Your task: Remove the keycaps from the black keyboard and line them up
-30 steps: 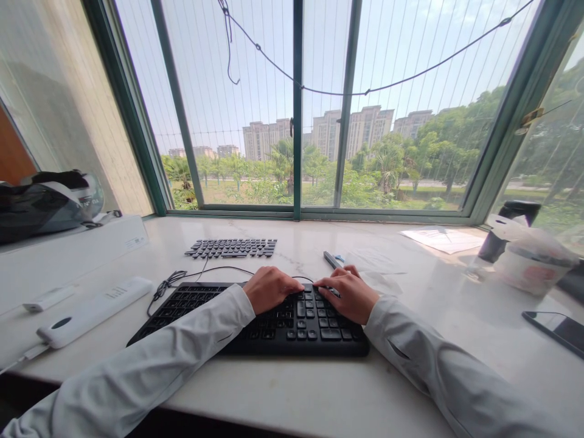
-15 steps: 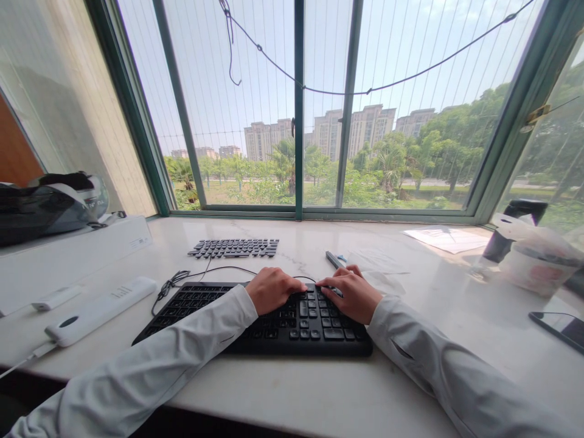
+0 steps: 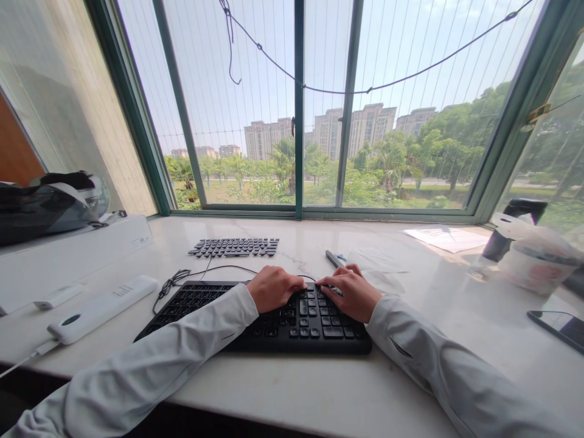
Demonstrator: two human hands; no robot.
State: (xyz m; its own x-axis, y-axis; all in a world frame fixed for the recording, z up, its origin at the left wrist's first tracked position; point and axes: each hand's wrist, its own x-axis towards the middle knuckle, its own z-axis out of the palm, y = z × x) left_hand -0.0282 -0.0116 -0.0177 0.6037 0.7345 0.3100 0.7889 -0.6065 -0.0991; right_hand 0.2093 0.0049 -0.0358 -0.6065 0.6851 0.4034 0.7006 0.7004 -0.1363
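Note:
A black full-size keyboard lies at a slant on the white tabletop, partly covered by my left forearm. Keycaps stand on its right-hand block, while many positions farther left look bare. My left hand is curled over the keyboard's upper middle, its tip touching near the back edge; what its fingers grip, if anything, is hidden. Over the number block rests my right hand, thumb and forefinger apart, forefinger on the top row near the left fingertip. Behind the keyboard, loose keycaps are laid out in rows.
A grey pen-like tool lies behind my right hand, beside clear plastic film. A coiled cable runs behind the keyboard. At left is a white power strip; at right are a phone, a bagged tub and papers.
Both hands keep nearly the same place and pose on the keyboard. The view has shifted only very slightly.

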